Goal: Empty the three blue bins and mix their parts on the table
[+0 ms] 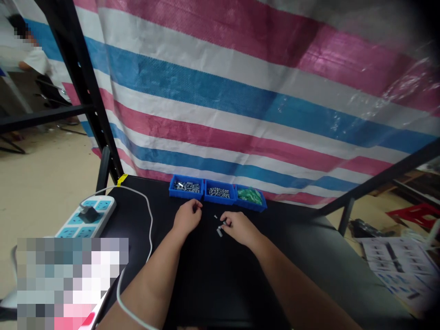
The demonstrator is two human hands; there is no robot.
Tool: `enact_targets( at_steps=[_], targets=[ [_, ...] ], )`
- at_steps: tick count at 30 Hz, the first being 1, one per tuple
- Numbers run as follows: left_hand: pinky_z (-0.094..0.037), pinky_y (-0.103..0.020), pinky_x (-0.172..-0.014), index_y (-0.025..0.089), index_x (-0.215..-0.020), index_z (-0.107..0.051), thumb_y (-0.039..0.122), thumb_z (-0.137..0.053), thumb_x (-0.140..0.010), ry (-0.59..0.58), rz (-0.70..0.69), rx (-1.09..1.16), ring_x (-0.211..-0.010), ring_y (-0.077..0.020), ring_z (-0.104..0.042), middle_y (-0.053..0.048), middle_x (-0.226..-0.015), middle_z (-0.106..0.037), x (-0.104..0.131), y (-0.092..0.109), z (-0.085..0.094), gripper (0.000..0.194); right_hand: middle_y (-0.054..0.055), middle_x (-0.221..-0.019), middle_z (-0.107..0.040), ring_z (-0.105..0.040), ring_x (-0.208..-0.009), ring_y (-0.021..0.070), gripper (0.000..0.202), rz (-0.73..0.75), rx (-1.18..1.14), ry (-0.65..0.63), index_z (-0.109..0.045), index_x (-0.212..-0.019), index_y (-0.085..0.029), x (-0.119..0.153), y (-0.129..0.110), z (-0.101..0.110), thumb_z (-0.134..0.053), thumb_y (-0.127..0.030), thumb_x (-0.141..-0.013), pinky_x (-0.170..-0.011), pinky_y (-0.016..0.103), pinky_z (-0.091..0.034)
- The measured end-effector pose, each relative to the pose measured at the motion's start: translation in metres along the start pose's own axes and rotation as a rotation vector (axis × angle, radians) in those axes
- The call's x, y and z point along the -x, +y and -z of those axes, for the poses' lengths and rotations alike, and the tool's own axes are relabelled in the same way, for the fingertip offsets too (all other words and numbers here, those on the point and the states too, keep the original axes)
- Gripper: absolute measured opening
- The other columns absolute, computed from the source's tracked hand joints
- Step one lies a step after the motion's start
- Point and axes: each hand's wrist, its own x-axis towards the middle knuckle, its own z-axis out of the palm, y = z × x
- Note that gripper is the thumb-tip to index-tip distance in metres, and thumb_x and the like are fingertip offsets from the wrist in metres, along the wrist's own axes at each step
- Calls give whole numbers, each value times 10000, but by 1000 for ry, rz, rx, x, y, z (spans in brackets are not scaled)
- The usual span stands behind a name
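Observation:
My left hand is over the black table, just in front of the blue bins. Its fingers are curled in, and I cannot make out whether anything is between them. My right hand is closed in a pinch low over the tabletop, with a small grey metal piece at the fingertips, too small to name. Just below those fingertips lies a short metal cylinder. A tiny screw lies between the two hands.
Behind my hands stand three blue bins: one with metal cylinders, one with small screws, one with green bags. A power strip and white cable are at left. Striped sheeting hangs behind. A person sits far left.

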Motion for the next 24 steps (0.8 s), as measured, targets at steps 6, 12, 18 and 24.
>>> enact_targets(
  at_steps=[6, 12, 18, 24],
  targets=[
    [-406, -248, -658, 228, -934, -683, 152, -578, -795, -10, -1, -10, -750, -162, -630, -11, -867, -723, 0, 2, 0, 190, 0, -784, -705, -620, -683, 132, 158, 44, 23, -23, -737, -890, -239, -3, -7, -2, -635, -153, -805, -633, 227, -391],
    [-408, -251, -652, 243, -933, -683, 162, -571, -803, -10, 1, -25, -759, -168, -638, -5, -872, -726, 1, 2, 0, 190, 7, -776, -722, -647, -660, 131, 237, 99, -28, -103, -762, -934, -238, -2, -6, -5, -596, -123, -810, -628, 217, -424],
    [-423, -255, -679, 231, -931, -687, 153, -579, -797, -11, 5, -28, -769, -170, -643, -15, -878, -729, 1, 2, 0, 189, -27, -616, -670, -610, -480, 108, 200, 35, -126, -301, -730, -887, -201, -13, 7, -2, -591, -107, -777, -518, 191, -424],
    [-415, -253, -677, 230, -921, -679, 142, -579, -792, -12, -3, -18, -747, -160, -633, -5, -850, -721, 0, 3, 2, 185, -32, -615, -659, -645, -519, 120, 151, 33, -225, -48, -691, -895, -195, -51, 10, 41, -576, -132, -819, -539, 200, -468]
  ],
)
